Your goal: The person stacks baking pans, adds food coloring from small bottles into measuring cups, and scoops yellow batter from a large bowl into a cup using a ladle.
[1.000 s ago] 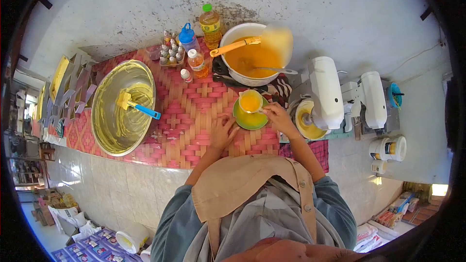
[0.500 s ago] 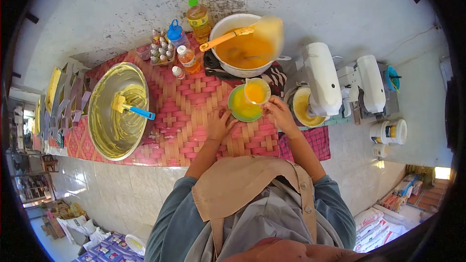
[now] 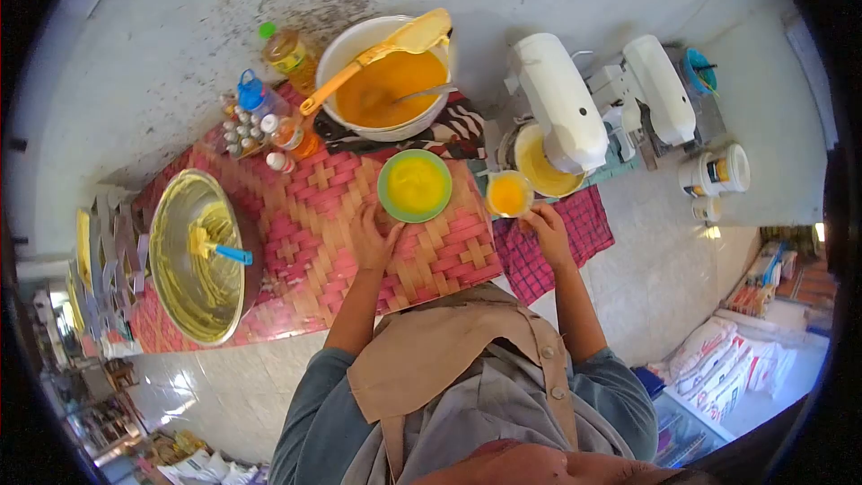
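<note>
My right hand [image 3: 549, 232] grips the handle of a small clear measuring cup [image 3: 491, 203] with orange-yellow liquid in it. The cup is off the table's right end, close to the mixing bowl [image 3: 508, 145] of the nearer stand mixer [image 3: 558, 106], which contains pale yellow batter. On the woven-pattern table cover [image 3: 359, 181], a green bowl [image 3: 383, 187] holds yellow liquid. Beside its lower left rim lies my left hand [image 3: 372, 241], fingers apart and thumb at or near the rim; nothing is in it.
Behind stands a large white pot [image 3: 328, 58] of orange liquid, with an orange-handled spatula [image 3: 359, 63] across it. Several bottles [image 3: 287, 133] are at the back left. A big metal bowl [image 3: 253, 256] smeared with batter sits left. A second mixer [image 3: 660, 90] is farther right.
The measuring cup has moved right in my right hand, from over the green bowl to beside the mixer's bowl. My left hand stays near the green bowl. The camera view has turned.
</note>
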### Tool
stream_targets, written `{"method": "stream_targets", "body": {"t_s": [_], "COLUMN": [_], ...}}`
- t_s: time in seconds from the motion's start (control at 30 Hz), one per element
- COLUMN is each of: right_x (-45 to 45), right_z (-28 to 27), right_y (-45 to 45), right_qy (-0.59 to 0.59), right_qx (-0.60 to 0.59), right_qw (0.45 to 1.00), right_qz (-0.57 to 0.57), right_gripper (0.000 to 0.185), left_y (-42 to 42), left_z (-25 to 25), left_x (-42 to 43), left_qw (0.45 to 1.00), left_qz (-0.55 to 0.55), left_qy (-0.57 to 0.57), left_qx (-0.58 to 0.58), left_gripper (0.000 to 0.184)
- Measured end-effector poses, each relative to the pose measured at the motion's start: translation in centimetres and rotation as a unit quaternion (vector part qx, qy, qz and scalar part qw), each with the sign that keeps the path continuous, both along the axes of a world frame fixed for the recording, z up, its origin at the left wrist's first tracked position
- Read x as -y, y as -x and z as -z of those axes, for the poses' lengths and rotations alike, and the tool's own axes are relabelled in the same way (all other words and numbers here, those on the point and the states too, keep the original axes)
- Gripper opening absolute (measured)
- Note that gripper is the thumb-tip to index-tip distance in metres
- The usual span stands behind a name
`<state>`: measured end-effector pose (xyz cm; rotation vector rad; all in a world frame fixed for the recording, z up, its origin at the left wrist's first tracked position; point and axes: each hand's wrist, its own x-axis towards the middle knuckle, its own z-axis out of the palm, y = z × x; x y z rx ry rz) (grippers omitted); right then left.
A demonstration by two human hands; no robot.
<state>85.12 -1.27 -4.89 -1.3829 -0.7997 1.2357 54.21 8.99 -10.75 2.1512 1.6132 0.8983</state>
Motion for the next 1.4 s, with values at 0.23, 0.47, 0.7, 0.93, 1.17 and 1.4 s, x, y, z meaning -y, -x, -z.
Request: {"method": "stream_targets", "body": {"t_s": [0.23,0.47,0.7,0.93,1.17,1.4], "right_x": [8.3,8.6,1.7,-2.9,-6.0,-7.0], "right_z": [11.1,22.7,25.6,26.8,26.4,28.0], "right_y": [-5.9,-13.1,-16.8,-17.2,-16.6,-16.3], "right_qy": [0.091,0.273,0.358,0.403,0.415,0.405], "right_qx": [0.044,0.301,0.406,0.496,0.578,0.638], "right_qw": [0.967,0.871,0.807,0.757,0.702,0.653], "right_qz": [0.235,0.277,0.234,0.136,0.039,-0.043], "right_gripper": [0.009,0.023,0.027,0.025,0.022,0.02], "left_y": [0.5,0.9,1.2,0.9,1.1,0.7], "left_z": [2.0,2.3,3.4,2.5,2.9,1.9], "left_x": [-0.5,-0.2,0.0,0.1,0.2,0.0], "left_qw": [0.992,0.989,0.971,0.968,0.984,0.985], "left_qz": [0.022,0.02,0.02,0.002,0.004,0.0], "left_qy": [0.036,0.083,0.129,0.146,0.103,0.112], "left_qx": [0.122,0.122,0.202,0.204,0.147,0.133], "left_gripper": [0.07,0.062,0.052,0.048,0.05,0.045]}}
